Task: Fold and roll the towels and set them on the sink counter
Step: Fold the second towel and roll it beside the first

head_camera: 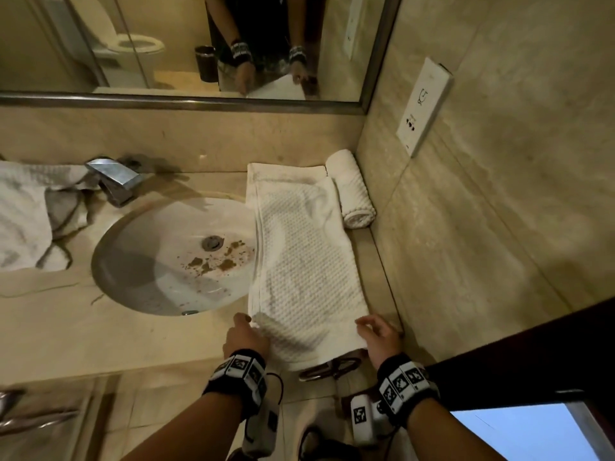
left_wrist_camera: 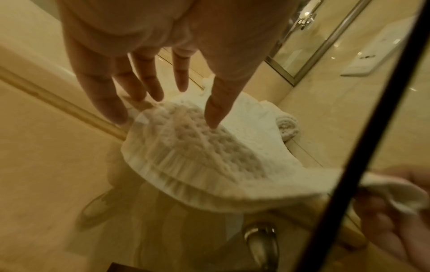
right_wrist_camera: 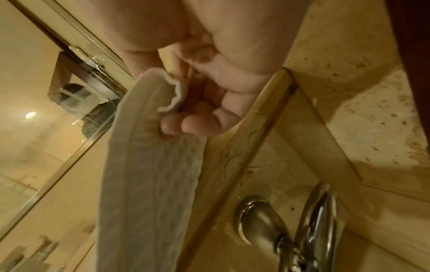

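Observation:
A white waffle-weave towel [head_camera: 306, 261] lies folded in a long strip on the counter [head_camera: 66, 327] right of the sink, its near end drooping over the front edge. My left hand [head_camera: 244, 331] is at the near left corner; its fingers [left_wrist_camera: 149, 82] are straight and spread, the thumb tip touching the towel [left_wrist_camera: 197, 147]. My right hand [head_camera: 377, 334] is at the near right corner, fingers [right_wrist_camera: 197, 125] curled round the hem of the towel [right_wrist_camera: 149, 184]. A rolled white towel [head_camera: 352, 191] lies in the back right corner against the wall.
A round sink [head_camera: 149, 261] with brown specks takes the counter's middle, a chrome faucet [head_camera: 114, 178] behind it. A crumpled towel [head_camera: 26, 214] lies at the far left. A metal towel ring [head_camera: 329, 366] hangs below the counter edge. The side wall with a socket plate [head_camera: 424, 108] stands close on the right.

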### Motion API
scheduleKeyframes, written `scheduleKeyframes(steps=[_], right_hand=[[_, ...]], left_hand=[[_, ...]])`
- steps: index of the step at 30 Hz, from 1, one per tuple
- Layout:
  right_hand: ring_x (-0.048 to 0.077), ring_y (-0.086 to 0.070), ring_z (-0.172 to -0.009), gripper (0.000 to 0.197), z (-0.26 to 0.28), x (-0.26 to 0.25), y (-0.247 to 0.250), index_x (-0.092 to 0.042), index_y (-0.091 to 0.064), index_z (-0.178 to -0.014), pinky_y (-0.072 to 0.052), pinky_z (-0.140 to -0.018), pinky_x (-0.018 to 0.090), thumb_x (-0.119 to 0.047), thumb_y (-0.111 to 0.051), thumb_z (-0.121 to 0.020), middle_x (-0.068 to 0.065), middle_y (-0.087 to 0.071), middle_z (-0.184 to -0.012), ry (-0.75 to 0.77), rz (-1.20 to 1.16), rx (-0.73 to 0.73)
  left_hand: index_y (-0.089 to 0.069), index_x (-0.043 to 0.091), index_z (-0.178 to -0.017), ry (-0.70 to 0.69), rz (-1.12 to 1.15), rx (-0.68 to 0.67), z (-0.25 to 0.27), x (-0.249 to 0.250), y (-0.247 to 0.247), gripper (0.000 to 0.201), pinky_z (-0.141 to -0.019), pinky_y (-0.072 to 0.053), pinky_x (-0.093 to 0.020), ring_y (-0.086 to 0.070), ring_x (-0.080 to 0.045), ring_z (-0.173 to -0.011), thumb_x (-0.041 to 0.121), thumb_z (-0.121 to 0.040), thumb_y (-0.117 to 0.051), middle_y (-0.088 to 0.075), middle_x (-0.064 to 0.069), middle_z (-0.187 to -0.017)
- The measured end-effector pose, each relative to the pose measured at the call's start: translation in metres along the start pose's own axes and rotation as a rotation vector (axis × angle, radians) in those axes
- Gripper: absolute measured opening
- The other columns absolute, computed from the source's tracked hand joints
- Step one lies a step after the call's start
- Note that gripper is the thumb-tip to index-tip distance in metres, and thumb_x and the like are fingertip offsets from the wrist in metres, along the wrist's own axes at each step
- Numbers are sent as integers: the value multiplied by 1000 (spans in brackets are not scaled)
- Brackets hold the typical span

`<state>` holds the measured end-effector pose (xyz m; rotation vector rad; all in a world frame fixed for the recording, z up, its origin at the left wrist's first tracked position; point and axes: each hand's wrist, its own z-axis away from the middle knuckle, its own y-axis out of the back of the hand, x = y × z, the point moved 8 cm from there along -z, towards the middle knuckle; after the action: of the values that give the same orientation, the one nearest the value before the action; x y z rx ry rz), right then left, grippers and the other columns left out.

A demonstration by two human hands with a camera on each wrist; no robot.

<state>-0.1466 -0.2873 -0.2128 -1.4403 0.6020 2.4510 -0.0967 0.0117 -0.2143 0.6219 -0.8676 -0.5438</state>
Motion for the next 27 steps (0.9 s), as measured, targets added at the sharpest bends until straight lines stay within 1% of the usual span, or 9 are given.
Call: scheduleKeyframes(steps=[3,6,9,11,15,18,21,24,27], right_hand=[[23,-49,-63,32,1,4,0,-14,-68,-79,-42,-50,25,8,-45,-87,13,-54,-77,-84,-101,-30],[26,-53,-67,45,5,7,0,-8,-67,-88,-46,-47,24,21,-33,-78,15,-59,-79,-139,-202,-91],[24,-61,-70,41,10,6,-3,-11,-62,-91,-47,-43,23,25,-49,-79,12,-68,-84,-109,-128,-166],[23,-61,-69,37,10,6,-2,-14,-61,-89,-47,-43,24,21,-60,-77,12,-67,-85,-79,-64,-186],[22,-57,-62,27,4,10,8,-14,-61,-80,-44,-40,19,12,-65,-80,11,-64,-73,-37,41,-107],[21,-58,-67,23,1,12,14,-20,-61,-77,-48,-54,24,0,-69,-82,5,-63,-71,-3,141,-67],[21,-61,-72,18,-1,11,17,-23,-62,-77,-50,-70,32,-9,-71,-83,1,-65,-73,5,149,-47],[24,-61,-75,12,-5,12,13,-20,-64,-79,-48,-68,31,-14,-73,-83,3,-66,-74,0,103,-40],[26,-61,-74,10,-9,17,12,-19,-64,-80,-48,-68,31,-17,-73,-83,6,-66,-76,-23,83,-20]], left_hand=[[-42,21,-127,-91,-108,25,15,9,-1,47,-98,-38,-40,-41,-37,-117,28,-83,-59,-41,-13,-129],[-40,33,-128,-522,-365,9,46,25,-14,60,-105,-36,-43,-30,-33,-131,31,-73,-63,-31,-4,-143],[-47,30,-108,-840,-644,-40,67,21,-38,81,-79,-53,-44,-52,-32,-109,43,-35,-81,-53,-6,-122],[-49,28,-100,-849,-727,-44,61,17,-43,89,-67,-55,-39,-48,-28,-97,42,-20,-85,-58,-6,-107],[-49,28,-99,-957,-778,25,51,24,-38,81,-63,-53,-37,-48,-24,-87,21,-28,-86,-62,-2,-98],[-47,27,-99,-1005,-765,15,44,28,-35,79,-61,-54,-36,-55,-23,-79,20,-31,-87,-63,0,-93],[-49,26,-105,-1038,-774,-11,49,29,-34,78,-66,-55,-35,-57,-23,-86,38,-39,-88,-62,-1,-103],[-51,27,-121,-991,-856,-123,57,20,-45,93,-78,-55,-43,-56,-30,-103,63,-40,-81,-59,-8,-120],[-49,28,-126,-935,-904,-144,55,17,-56,102,-80,-53,-47,-48,-32,-110,48,-34,-88,-58,-11,-125]])
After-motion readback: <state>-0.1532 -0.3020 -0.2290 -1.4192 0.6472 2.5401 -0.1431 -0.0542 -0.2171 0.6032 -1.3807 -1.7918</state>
